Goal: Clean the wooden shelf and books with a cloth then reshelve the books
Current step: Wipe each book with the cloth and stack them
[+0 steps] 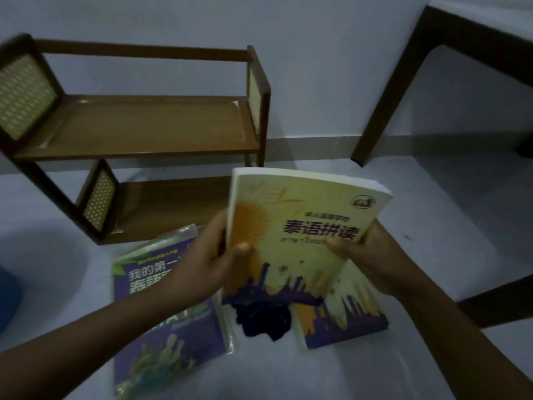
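Note:
A yellow book (300,226) with a purple skyline on its cover is held up above the floor. My left hand (210,255) grips its left edge with the thumb on the cover, and my right hand (366,255) grips its right edge the same way. Below it a dark cloth (262,320) lies crumpled on the floor. A purple and green book (167,313) lies flat to the left, and a second yellow book (346,316) lies to the right. The wooden shelf (138,125), two tiers with rattan sides, stands bare against the wall.
A dark wooden table leg (395,90) slants down at the right, with another dark frame part (496,307) near my right forearm. A blue object (8,301) sits at the left edge. The floor is pale grey.

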{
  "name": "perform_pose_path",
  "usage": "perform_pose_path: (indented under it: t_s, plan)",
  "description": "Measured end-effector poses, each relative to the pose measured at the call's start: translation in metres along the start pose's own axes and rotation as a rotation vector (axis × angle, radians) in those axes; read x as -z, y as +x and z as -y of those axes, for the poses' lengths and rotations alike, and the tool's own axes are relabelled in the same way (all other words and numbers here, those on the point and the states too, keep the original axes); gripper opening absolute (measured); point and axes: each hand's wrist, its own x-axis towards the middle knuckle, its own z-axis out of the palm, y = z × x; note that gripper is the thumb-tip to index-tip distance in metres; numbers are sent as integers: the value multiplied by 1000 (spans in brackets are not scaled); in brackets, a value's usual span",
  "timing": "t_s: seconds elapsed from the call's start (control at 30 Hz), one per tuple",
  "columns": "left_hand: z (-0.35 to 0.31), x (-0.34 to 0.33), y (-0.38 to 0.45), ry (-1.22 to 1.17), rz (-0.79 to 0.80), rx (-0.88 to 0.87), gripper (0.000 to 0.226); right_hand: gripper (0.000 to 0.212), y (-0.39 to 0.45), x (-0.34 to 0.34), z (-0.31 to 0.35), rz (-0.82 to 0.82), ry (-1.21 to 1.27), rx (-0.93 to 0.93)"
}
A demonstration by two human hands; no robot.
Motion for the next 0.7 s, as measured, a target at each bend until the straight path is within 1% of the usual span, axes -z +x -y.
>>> perform_pose_path:
  t_s: [0.07,0.13,0.2,0.3,0.4,0.5,0.6,0.7]
  plan:
    - [8,29,-27,167,-116,-124,45,47,5,-43,1,9,-124,33]
    - [15,54,-56,272,-230,-169,56,43,11,-87,0,63,-239,55]
    - [24,73,-84,286,-301,-153,64,38,16,-123,-4,126,-299,61]
    - [41,91,-119,248,-374,-45,57,35,22,-163,-16,204,-343,32]
    - [60,99,-142,178,-388,69,64,42,22,-188,-36,240,-345,-1]
    - [69,98,-150,76,-360,178,74,42,19,-197,-52,256,-352,-9]
    - [69,101,-148,62,-346,197,67,39,20,-202,-50,217,-323,-7]
    - [65,105,-147,47,-370,227,50,50,22,-209,-41,197,-287,4]
